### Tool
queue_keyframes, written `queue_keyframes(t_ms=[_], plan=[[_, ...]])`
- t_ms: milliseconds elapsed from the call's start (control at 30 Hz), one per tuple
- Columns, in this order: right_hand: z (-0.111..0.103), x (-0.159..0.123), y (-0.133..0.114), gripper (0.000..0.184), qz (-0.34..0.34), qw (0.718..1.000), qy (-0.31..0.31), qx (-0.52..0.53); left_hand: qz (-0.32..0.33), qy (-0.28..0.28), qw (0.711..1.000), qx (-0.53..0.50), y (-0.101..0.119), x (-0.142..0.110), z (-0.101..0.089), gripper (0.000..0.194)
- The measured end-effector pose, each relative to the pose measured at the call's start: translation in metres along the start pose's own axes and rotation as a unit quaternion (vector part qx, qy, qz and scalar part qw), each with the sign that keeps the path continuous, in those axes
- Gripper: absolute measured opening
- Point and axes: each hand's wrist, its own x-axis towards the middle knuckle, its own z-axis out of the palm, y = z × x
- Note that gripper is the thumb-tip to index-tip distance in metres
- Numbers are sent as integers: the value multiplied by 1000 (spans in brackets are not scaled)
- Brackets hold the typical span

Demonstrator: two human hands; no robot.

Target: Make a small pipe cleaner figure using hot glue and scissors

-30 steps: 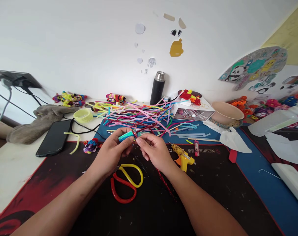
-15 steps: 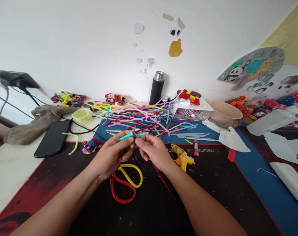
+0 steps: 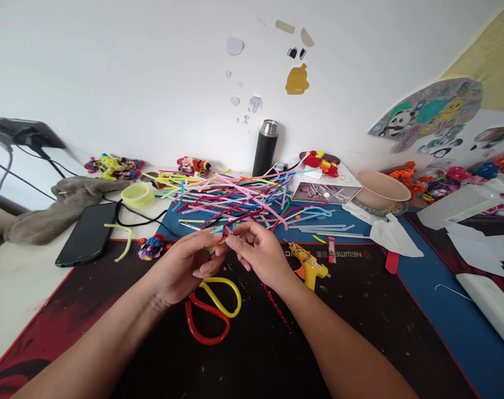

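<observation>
Between the fingertips of my left hand (image 3: 189, 260) is a small pipe-cleaner piece (image 3: 224, 231) in teal and orange, mostly covered by the fingers. My right hand (image 3: 262, 255) pinches a dark red glittery pipe cleaner (image 3: 276, 307) against that piece. One end of it trails below the right wrist over the black mat. The hands meet at the fingertips. Under them lie scissors with one red and one yellow handle (image 3: 221, 296); their blades are hidden. A yellow hot glue gun (image 3: 310, 266) rests just right of my right hand.
A loose heap of coloured pipe cleaners (image 3: 231, 194) spreads behind the hands, with a black thermos (image 3: 265, 148) at the wall. On the left are a phone (image 3: 87, 234), a tape roll (image 3: 138, 195) and a small colourful figure (image 3: 151, 247). A beige bowl (image 3: 382, 191) stands right.
The small piece has turned in my left fingers, so orange now shows beside the teal. My right fingers have shifted slightly, and the red pipe cleaner's trailing end has moved a little.
</observation>
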Motion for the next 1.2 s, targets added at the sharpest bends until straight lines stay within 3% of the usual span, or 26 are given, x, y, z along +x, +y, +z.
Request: queue_keyframes(t_ms=[200, 367, 567, 867, 1200], plan=[[0, 0, 1, 43, 0, 1000, -5, 2, 4, 24, 1000, -4, 1, -1, 4, 33], [0, 0, 2, 42, 6, 1000, -9, 0, 28, 80, 996, 4, 3, -2, 6, 31], [1, 0, 0, 40, 6, 1000, -19, 7, 57, 76, 995, 44, 4, -2, 4, 29], [1, -2, -4, 39, 13, 999, -36, -9, 105, 123, 986, 47, 3, 3, 3, 36], [10, -7, -10, 42, -15, 999, -23, -36, 170, 151, 956, 186, 0, 12, -11, 37]])
